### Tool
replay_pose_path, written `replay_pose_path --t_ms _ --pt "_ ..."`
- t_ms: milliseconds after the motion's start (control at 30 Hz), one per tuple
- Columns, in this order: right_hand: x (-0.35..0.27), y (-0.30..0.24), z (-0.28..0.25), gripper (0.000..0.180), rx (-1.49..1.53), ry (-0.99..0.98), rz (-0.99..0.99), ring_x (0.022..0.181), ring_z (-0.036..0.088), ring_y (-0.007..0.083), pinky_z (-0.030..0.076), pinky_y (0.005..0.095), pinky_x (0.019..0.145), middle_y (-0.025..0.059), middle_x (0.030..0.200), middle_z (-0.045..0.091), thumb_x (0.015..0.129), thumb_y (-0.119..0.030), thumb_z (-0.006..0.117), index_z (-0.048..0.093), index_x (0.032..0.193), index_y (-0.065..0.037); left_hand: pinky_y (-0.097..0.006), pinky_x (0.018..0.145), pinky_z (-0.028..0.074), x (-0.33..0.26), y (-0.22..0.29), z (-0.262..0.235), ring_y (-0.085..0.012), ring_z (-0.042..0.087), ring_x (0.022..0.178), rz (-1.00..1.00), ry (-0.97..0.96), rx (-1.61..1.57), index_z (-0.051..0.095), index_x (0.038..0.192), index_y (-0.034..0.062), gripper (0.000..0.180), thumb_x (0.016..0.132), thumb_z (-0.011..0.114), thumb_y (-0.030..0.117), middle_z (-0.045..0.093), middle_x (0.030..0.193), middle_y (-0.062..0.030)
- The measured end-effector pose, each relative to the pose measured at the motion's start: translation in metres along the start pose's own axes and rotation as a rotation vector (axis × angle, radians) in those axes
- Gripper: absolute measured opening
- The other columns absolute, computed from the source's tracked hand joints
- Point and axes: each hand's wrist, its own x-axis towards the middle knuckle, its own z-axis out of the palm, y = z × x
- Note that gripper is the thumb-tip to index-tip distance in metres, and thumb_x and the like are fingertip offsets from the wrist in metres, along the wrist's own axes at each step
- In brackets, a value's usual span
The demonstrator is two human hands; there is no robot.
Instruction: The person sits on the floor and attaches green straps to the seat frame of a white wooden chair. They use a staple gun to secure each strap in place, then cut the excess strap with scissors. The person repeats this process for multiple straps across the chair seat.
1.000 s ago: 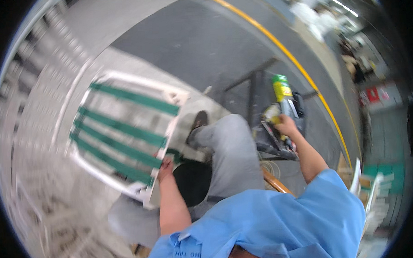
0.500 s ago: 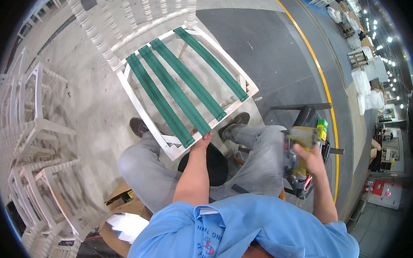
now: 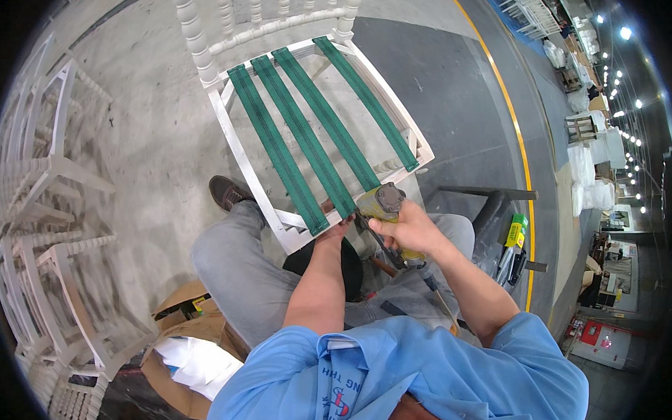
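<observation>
A white wooden chair (image 3: 243, 149) with turned spindles stands in front of my knees, its open seat frame crossed by several green webbing straps (image 3: 280, 146). At the front rail, my left hand (image 3: 337, 230) is closed on the near end of the second strap from the left, its fingers partly under the rail. My right hand (image 3: 409, 228) grips a yellow and dark air staple gun (image 3: 384, 199), a hose trailing from its lower end. The gun's nose is at the front rail beside my left hand; whether it touches the strap is hidden.
White chairs (image 3: 61, 186) are stacked at the left. An open cardboard box (image 3: 160, 368) holding white paper lies by my left leg. At my right, a dark stand (image 3: 491, 212) carries tools and a green-yellow box (image 3: 516, 231). A yellow line (image 3: 521, 144) runs along the floor.
My right hand has brought the staple gun from beside the stand at my right leftward to the chair's front rail. My left hand keeps its hold there. The chair sits slightly further right in view.
</observation>
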Motion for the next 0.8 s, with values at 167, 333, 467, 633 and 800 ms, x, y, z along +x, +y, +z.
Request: replay_pose_path --t_ms 167,333,467,633,800 --pt "0.001 0.004 0.001 0.032 -0.051 0.056 0.021 0.057 0.060 0.0123 0.049 0.0288 0.049 0.0039 0.079 0.066 0.096 -0.021 0.075 0.066 0.117 0.001 -0.040 0.055 0.038 -0.008 -0.005 0.014 -0.0211 0.037 0.041 -0.073 0.123 -0.005 0.058 0.066 0.0155 0.035 0.093 0.058 0.039 0.052 0.056 -0.0036" --pt "-0.002 -0.009 0.010 0.035 -0.049 0.033 0.019 0.055 0.059 0.0112 0.050 0.0289 0.050 0.0050 0.084 0.069 0.095 -0.021 0.076 0.065 0.120 0.001 -0.038 0.053 0.037 0.002 -0.003 -0.002 -0.0198 0.042 0.046 -0.035 -0.008 -0.061 0.060 0.076 0.0152 0.032 0.094 0.057 0.041 0.054 0.060 -0.0027" --pt "-0.001 -0.001 0.012 0.041 -0.032 0.032 0.028 0.055 0.060 0.0104 0.051 0.0293 0.051 0.0056 0.089 0.071 0.092 -0.022 0.077 0.064 0.125 -0.001 -0.038 0.055 0.041 0.006 -0.010 -0.013 -0.0188 0.048 0.054 -0.109 -0.071 -0.104 0.063 0.087 0.0142 0.029 0.097 0.055 0.040 0.059 0.068 -0.0023" --pt "-0.003 0.001 0.026 0.040 -0.017 0.005 -0.010 0.056 0.060 0.0105 0.051 0.0286 0.051 0.0054 0.088 0.070 0.094 -0.022 0.076 0.063 0.124 0.000 -0.039 0.066 0.055 0.005 -0.007 -0.006 -0.0229 0.063 0.071 -0.032 0.176 -0.076 0.067 0.104 0.0107 0.034 0.097 0.060 0.044 0.069 0.088 -0.0063" --pt "-0.019 0.010 0.018 0.041 0.026 0.043 -0.011 0.056 0.061 0.0102 0.051 0.0275 0.050 0.0058 0.091 0.071 0.093 -0.024 0.077 0.063 0.123 0.001 -0.043 0.088 0.055 -0.019 -0.005 0.013 -0.0291 0.066 0.101 -0.294 0.130 -0.108 0.059 0.126 0.0069 0.046 0.098 0.061 0.043 0.071 0.110 -0.0136"
